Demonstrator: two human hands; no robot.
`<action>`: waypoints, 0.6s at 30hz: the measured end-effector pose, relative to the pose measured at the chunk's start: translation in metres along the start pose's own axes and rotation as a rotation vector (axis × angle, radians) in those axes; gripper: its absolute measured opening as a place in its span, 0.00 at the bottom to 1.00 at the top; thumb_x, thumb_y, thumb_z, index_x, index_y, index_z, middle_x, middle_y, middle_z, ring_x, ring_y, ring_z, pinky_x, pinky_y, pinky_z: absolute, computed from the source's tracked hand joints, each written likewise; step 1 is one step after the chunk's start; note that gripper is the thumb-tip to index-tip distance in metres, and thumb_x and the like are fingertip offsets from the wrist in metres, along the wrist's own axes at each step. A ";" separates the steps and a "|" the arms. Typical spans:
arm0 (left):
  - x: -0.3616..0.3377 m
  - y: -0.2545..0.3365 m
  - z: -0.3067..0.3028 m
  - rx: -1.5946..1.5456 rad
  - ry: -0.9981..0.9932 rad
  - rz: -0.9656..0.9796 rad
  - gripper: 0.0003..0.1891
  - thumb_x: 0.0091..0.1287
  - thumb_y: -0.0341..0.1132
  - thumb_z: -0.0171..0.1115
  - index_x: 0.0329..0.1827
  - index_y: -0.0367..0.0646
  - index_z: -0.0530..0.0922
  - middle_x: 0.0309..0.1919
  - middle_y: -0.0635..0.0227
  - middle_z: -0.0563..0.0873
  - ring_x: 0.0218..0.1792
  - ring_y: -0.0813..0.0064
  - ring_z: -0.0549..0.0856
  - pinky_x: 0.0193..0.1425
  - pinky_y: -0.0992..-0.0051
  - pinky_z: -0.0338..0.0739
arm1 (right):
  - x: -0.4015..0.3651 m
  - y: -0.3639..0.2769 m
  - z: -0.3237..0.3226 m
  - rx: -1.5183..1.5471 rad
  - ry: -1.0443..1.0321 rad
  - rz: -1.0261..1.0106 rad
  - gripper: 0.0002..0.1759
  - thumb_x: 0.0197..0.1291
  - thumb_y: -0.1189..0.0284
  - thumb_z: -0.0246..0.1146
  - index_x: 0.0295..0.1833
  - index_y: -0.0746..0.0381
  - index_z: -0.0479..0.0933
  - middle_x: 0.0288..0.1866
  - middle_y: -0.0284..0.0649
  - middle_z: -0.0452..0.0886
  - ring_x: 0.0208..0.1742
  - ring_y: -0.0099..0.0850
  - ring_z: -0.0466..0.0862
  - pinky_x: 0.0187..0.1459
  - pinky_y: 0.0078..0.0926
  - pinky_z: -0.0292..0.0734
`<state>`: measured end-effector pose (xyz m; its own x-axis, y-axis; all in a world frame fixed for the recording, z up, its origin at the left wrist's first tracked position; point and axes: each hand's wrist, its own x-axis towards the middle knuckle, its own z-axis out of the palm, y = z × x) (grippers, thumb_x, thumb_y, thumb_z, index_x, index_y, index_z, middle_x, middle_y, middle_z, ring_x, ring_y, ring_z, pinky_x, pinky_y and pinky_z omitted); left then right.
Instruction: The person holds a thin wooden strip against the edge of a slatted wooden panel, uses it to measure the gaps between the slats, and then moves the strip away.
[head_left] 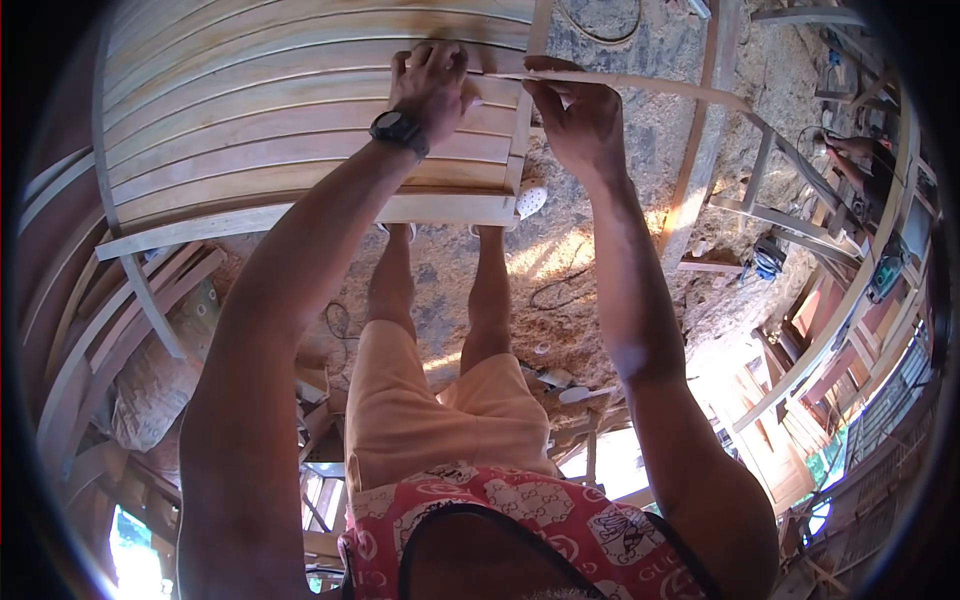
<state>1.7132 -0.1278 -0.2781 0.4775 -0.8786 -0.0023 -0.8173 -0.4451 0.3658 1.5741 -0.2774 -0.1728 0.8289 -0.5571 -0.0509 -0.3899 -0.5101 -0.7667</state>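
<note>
A slatted wooden panel [300,110] lies in front of me, its boards running side to side inside a frame. My left hand [435,85], with a black watch on the wrist, rests on the slats with fingers bent and spread, near the panel's right end. Over the panel's right frame edge, my right hand [578,112] is closed in a pinch on a thin wooden strip [660,84]. One end of the strip lies on the panel close to my left hand. The rest extends past my right hand to the right.
Sawdust covers the floor [570,255] around my feet. A long board [700,150] lies to the right, with wooden frames [790,170] beyond. Another person's arm [850,165] shows at far right near a green power tool [886,272]. Stacked timber [120,330] stands left.
</note>
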 end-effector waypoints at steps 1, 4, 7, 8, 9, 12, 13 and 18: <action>0.002 0.003 -0.001 0.008 -0.011 -0.032 0.31 0.59 0.49 0.81 0.63 0.48 0.83 0.63 0.70 0.78 0.67 0.62 0.77 0.69 0.46 0.68 | 0.001 0.000 -0.001 -0.024 -0.013 -0.002 0.13 0.73 0.68 0.69 0.57 0.63 0.88 0.45 0.48 0.94 0.49 0.38 0.95 0.50 0.34 0.90; 0.005 0.010 -0.007 0.026 -0.040 -0.064 0.30 0.58 0.48 0.82 0.62 0.48 0.83 0.64 0.69 0.78 0.67 0.61 0.77 0.69 0.45 0.68 | 0.002 -0.002 -0.002 -0.062 -0.050 0.052 0.12 0.73 0.67 0.69 0.54 0.62 0.90 0.44 0.48 0.94 0.45 0.37 0.95 0.46 0.34 0.89; 0.011 0.019 -0.011 0.003 -0.129 -0.126 0.26 0.62 0.44 0.78 0.61 0.44 0.85 0.61 0.66 0.79 0.67 0.60 0.77 0.72 0.44 0.64 | 0.002 -0.004 -0.002 0.002 0.001 -0.019 0.11 0.74 0.67 0.69 0.52 0.62 0.90 0.43 0.47 0.94 0.42 0.35 0.95 0.43 0.33 0.87; 0.012 0.020 -0.008 0.004 -0.129 -0.126 0.26 0.62 0.44 0.78 0.61 0.44 0.85 0.61 0.66 0.79 0.67 0.60 0.77 0.72 0.44 0.64 | 0.003 -0.005 -0.002 0.003 0.002 -0.019 0.11 0.74 0.67 0.69 0.52 0.62 0.90 0.43 0.47 0.94 0.42 0.35 0.95 0.43 0.33 0.87; 0.013 0.022 -0.005 0.007 -0.094 -0.145 0.25 0.61 0.42 0.78 0.60 0.44 0.85 0.61 0.64 0.80 0.67 0.60 0.77 0.72 0.46 0.65 | 0.004 -0.007 -0.003 0.006 -0.003 -0.023 0.11 0.74 0.67 0.69 0.52 0.62 0.90 0.42 0.46 0.94 0.41 0.35 0.94 0.42 0.33 0.87; 0.015 0.025 -0.004 -0.007 -0.064 -0.172 0.27 0.59 0.41 0.80 0.60 0.43 0.83 0.62 0.63 0.80 0.67 0.58 0.78 0.72 0.49 0.68 | 0.004 -0.005 -0.005 0.003 -0.010 -0.035 0.09 0.74 0.69 0.68 0.51 0.62 0.90 0.42 0.44 0.94 0.40 0.34 0.94 0.39 0.34 0.87; 0.017 0.024 -0.006 -0.024 -0.067 -0.181 0.29 0.57 0.41 0.82 0.61 0.43 0.82 0.64 0.64 0.80 0.67 0.57 0.79 0.72 0.51 0.69 | 0.004 -0.003 -0.005 -0.003 -0.013 -0.048 0.09 0.74 0.70 0.68 0.50 0.62 0.90 0.43 0.43 0.94 0.40 0.33 0.94 0.38 0.34 0.88; 0.021 0.023 -0.007 -0.055 -0.075 -0.185 0.27 0.55 0.38 0.80 0.58 0.43 0.83 0.60 0.61 0.81 0.65 0.56 0.79 0.71 0.53 0.70 | 0.004 -0.003 -0.008 -0.002 -0.055 0.003 0.07 0.73 0.71 0.69 0.49 0.62 0.90 0.47 0.41 0.93 0.41 0.32 0.93 0.40 0.35 0.88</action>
<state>1.7069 -0.1555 -0.2632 0.5906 -0.7943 -0.1422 -0.6984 -0.5914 0.4030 1.5754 -0.2833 -0.1662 0.8486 -0.5217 -0.0881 -0.3930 -0.5100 -0.7652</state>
